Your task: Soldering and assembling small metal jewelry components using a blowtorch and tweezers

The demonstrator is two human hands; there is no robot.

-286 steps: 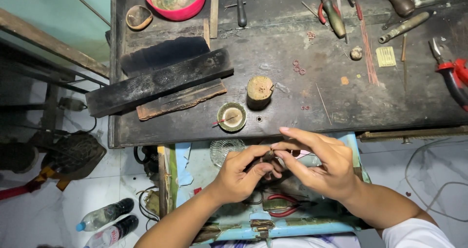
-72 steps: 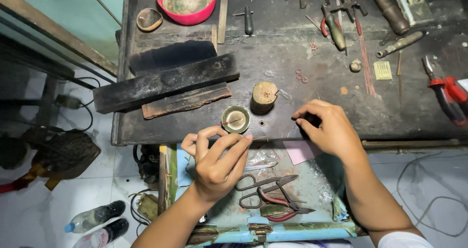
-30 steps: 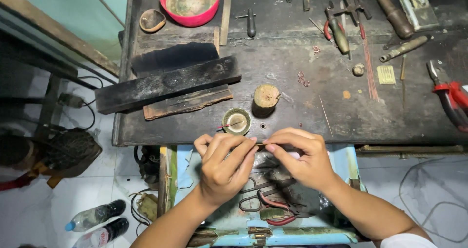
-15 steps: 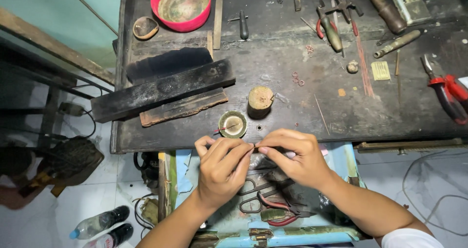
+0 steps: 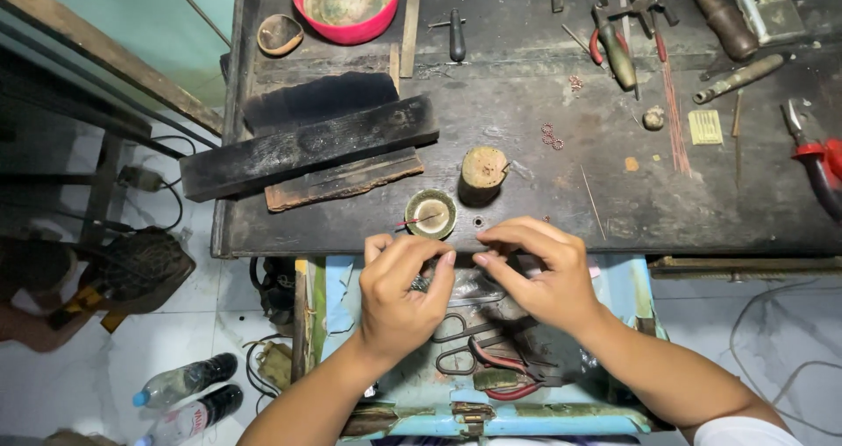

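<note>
**Head view: two hands pinch a tiny metal piece at the counter's edge**

Head camera looks down on the left hand (image 5: 399,292) and right hand (image 5: 544,275), fingertips drawn narrow and meeting over a small metal piece (image 5: 460,260), mostly hidden between them at centre frame. It looks light, thin and easy to bend or drop, so fingertip pinches at its ends suit it. Below, an open blue drawer (image 5: 351,323) holds scissors (image 5: 460,354) and red-handled pliers (image 5: 509,380). Just above the hands, a small brass dish (image 5: 431,214) holds pale residue. At the top, a red bowl (image 5: 349,3) shows a grimy, empty-looking inside.
</note>
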